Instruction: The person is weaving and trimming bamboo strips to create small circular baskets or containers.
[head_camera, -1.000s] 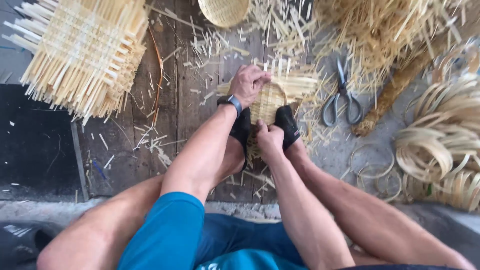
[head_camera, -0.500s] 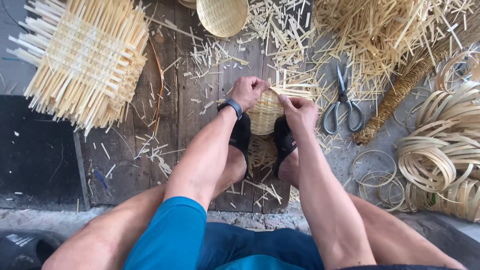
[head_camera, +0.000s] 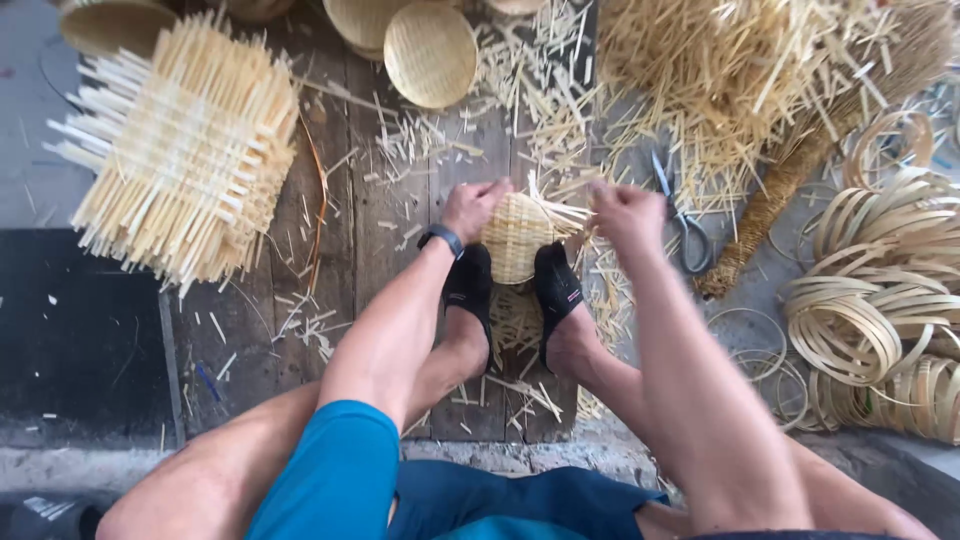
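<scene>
A small round woven bamboo basket (head_camera: 517, 235) sits on the wooden boards, wedged between my two black-socked feet. My left hand (head_camera: 474, 207) rests its fingers on the basket's left rim; a dark watch is on that wrist. My right hand (head_camera: 625, 212) is at the basket's right side, pinching loose bamboo strips (head_camera: 562, 212) that stick out of the rim. The basket's far side is partly hidden by my hands.
A square woven bamboo mat (head_camera: 180, 155) lies at the left. A finished round basket (head_camera: 430, 52) sits at the top centre. Scissors (head_camera: 680, 215) lie right of my right hand. Loose strips (head_camera: 740, 70) pile at top right, coiled bamboo hoops (head_camera: 880, 300) at far right.
My right hand rose from near my feet to the basket's right rim and now pulls strips out sideways. My left hand stayed on the rim. The view shifted down slightly.
</scene>
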